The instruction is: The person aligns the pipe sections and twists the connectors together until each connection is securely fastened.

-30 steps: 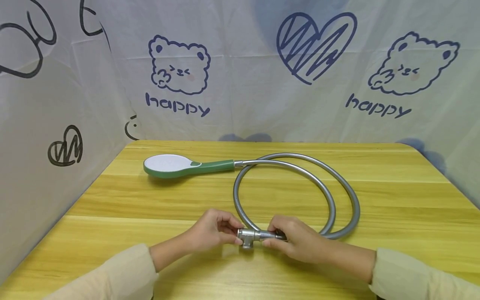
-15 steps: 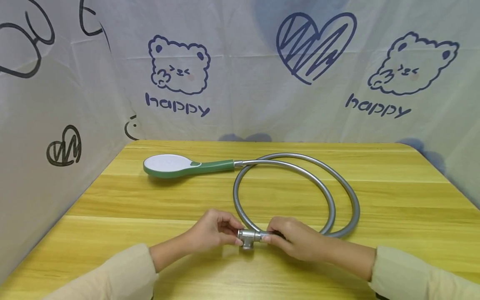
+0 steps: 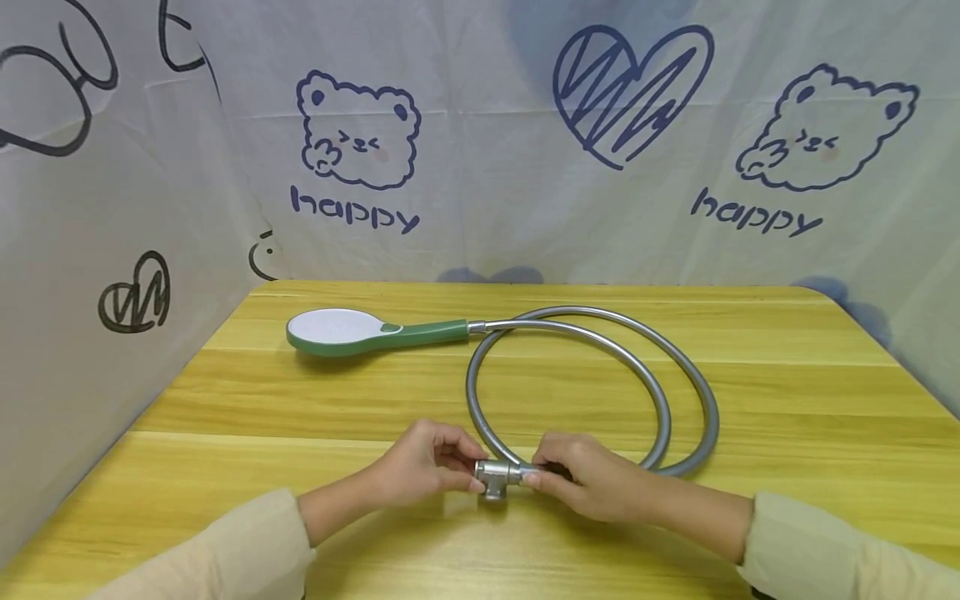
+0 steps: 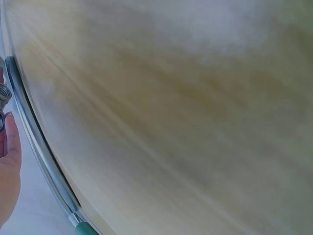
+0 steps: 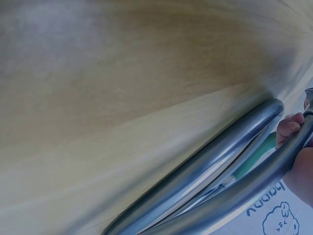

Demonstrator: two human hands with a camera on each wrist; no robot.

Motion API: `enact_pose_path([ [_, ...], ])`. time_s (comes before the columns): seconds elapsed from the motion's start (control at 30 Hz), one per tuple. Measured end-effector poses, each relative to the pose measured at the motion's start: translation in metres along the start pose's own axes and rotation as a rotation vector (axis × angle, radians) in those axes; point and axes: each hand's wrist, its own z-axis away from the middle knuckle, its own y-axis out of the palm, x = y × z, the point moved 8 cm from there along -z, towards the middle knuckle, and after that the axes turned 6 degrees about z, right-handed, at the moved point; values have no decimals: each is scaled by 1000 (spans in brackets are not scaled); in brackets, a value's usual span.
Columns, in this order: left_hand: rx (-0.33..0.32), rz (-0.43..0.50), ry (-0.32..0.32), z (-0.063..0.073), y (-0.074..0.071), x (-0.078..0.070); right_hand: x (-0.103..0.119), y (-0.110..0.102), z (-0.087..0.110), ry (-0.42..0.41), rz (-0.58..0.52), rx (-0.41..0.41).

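Observation:
My left hand (image 3: 420,465) pinches the left end of a small silver T-shaped fitting (image 3: 493,478) between thumb and fingers. On its other side, my right hand (image 3: 588,479) grips the end connector (image 3: 527,474) of a grey metal shower hose (image 3: 708,408), which meets the fitting. Whether the threads are engaged cannot be seen. The hose loops behind my hands and runs to a green shower head (image 3: 352,329) with a white face, lying farther back. In the right wrist view the hose (image 5: 254,188) passes through my right hand (image 5: 299,171); the left wrist view catches my left hand (image 4: 10,166) only at its edge.
The yellow wooden table (image 3: 300,408) bears all of this. A white cloth (image 3: 495,192) with bear and heart drawings hangs behind it, and another drawn-on cloth (image 3: 75,400) borders the left side.
My right fingers have shifted slightly left along the connector toward the fitting, covering more of it. My left hand and the shower head stay in place.

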Motion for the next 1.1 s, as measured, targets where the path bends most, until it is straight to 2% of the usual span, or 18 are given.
enact_pose_path([
  [0.17, -10, 8, -8, -1, 0, 0, -1, -1, 1, -4, -16, -19],
  [0.63, -25, 17, -20, -2, -1, 0, -2, -3, 2, 36, 45, -49],
  [0.83, -17, 11, 3, -1, -1, -1, 2, -4, 5, -26, 83, -113],
  [1.1, -15, 10, -6, -2, 0, 0, 9, -7, 8, -118, 166, -209],
])
